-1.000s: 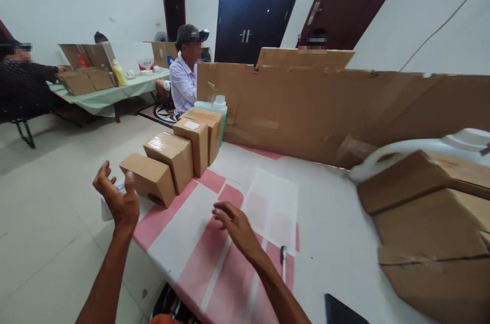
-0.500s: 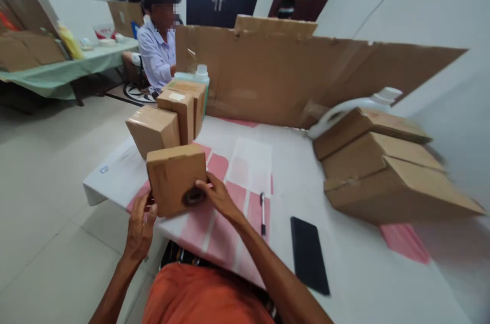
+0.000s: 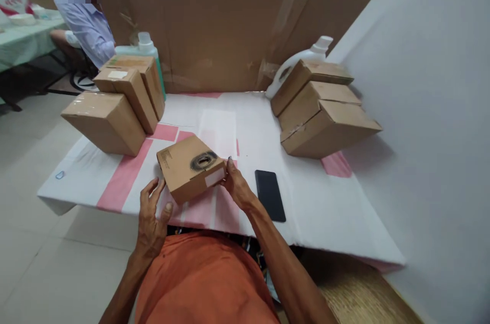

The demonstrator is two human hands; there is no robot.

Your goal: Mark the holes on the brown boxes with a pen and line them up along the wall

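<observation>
A small brown cardboard box point(image 3: 189, 166) with a dark round mark on top and a white label on its side sits tilted at the near edge of the table point(image 3: 337, 212). My right hand point(image 3: 237, 187) grips its right side. My left hand point(image 3: 152, 216) is at the box's lower left corner, fingers spread and touching it.
Three taped boxes point(image 3: 115, 104) stand in a row at the left, with a green bottle point(image 3: 142, 47) behind them. Three more boxes point(image 3: 321, 109) and a white jug point(image 3: 302, 58) lie at the right. A black phone point(image 3: 270, 194) lies right of my hand. A cardboard screen point(image 3: 229, 28) backs the table. A person sits beyond.
A second ago both hands were empty and open. They took the nearest box from the left row, brought it to the table's near edge and laid it down with the dark mark facing up.
</observation>
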